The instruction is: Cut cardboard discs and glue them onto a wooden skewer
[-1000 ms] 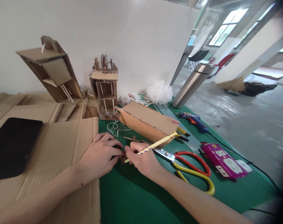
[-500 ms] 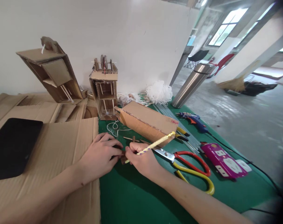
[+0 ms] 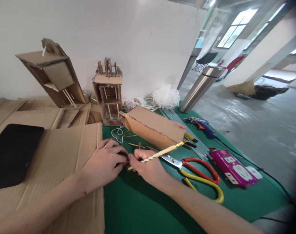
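My right hand is closed around a yellow patterned pencil, its top slanting up to the right and its lower end close to my left fingertips. My left hand presses its bent fingers on a small brown cardboard piece, which the fingers mostly hide. Just beyond the hands, a thin wooden stick with a small cardboard bit lies on the green table. Scissors with red and yellow handles rest to the right of my right hand, partly behind it.
A closed cardboard box lies behind the hands. Two cardboard structures stand by the wall. To the right are a glue gun, a purple power strip and a steel flask. Flat cardboard bears a black tablet-like slab.
My right hand and the pencil have shifted slightly left, closer to the left fingertips. The left hand stays nearly in place; the whole view has moved a little.
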Demonstrator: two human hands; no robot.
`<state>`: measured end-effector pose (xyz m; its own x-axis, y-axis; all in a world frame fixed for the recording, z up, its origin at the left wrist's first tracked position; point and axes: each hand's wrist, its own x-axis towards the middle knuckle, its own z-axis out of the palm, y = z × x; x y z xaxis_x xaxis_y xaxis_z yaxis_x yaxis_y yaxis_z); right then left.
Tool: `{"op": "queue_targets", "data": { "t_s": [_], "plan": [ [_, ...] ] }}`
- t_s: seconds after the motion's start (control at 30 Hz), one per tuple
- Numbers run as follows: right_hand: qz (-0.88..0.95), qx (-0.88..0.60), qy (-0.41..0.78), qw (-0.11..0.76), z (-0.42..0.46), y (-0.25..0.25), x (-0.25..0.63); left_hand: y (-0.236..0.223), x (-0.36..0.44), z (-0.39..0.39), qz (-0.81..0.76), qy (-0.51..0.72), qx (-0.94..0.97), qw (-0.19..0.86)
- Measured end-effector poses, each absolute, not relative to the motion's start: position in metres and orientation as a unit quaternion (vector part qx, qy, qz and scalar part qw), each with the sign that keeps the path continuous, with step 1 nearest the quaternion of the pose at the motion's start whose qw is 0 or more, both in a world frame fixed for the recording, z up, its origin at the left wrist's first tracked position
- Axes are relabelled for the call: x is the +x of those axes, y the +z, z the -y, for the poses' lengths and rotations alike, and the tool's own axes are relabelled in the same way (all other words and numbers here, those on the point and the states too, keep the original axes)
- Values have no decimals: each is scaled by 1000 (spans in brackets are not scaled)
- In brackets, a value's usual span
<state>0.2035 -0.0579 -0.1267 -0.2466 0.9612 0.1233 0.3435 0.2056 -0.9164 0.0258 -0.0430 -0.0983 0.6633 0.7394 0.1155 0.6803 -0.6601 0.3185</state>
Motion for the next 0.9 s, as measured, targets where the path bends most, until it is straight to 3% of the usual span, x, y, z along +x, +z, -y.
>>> {"op": "queue_targets", "data": {
  "t_s": [0.37,0.6,0.73,0.9],
  "plan": [
    [647,-485,407,425,57,-129,203,-98,25,44,-389,116,905,125],
    [668,-470,380,434,61,-111,229,-96,26,47,-417,183,878,147],
    [802,-430,182,371,70,-105,255,-90,24,49,-454,217,847,170],
    [904,-382,6,191,83,-112,280,-85,25,50,-455,204,849,172]
  ]
}}
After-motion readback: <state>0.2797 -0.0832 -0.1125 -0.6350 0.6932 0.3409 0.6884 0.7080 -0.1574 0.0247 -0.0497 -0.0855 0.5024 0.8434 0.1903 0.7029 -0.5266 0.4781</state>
